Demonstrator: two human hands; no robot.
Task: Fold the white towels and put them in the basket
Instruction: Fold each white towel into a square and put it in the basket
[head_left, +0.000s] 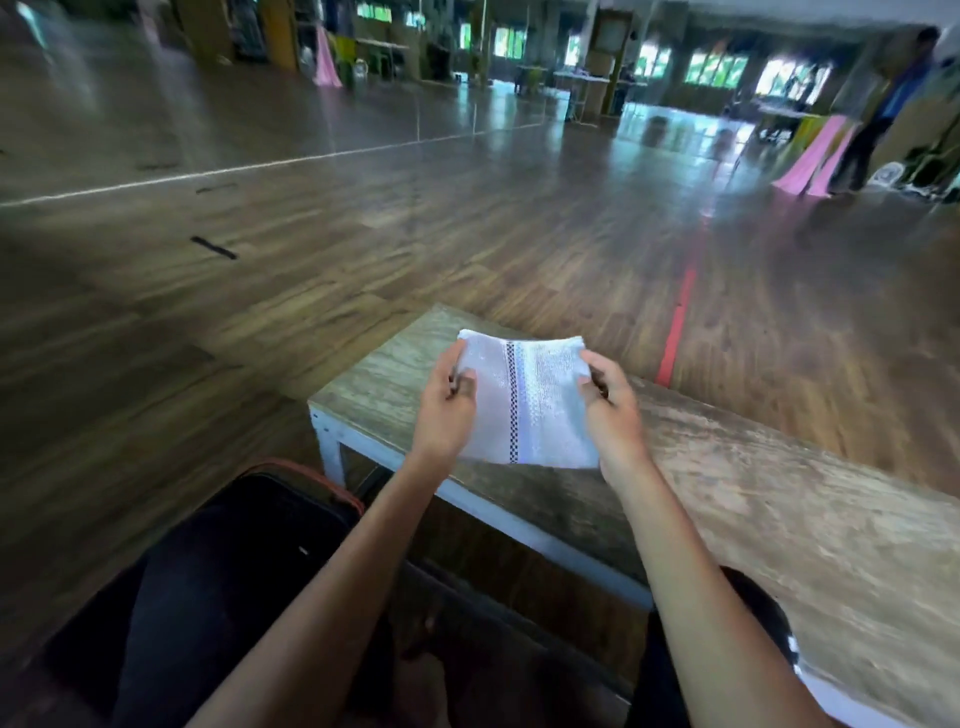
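The left grip (447, 410) pinches one side edge of the folded white towel (530, 405) and the right grip (610, 410) pinches the other, holding it over the desk (779, 493). Keeping both edges level should hold the fold square. No basket is in view. A dark orange-rimmed object (291, 499) sits lower left; a person (883, 114) stands far right.

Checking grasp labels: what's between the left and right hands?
In the head view, only the white towel spans the gap: the left hand grips its left edge, the right hand its right edge, over the wooden table.
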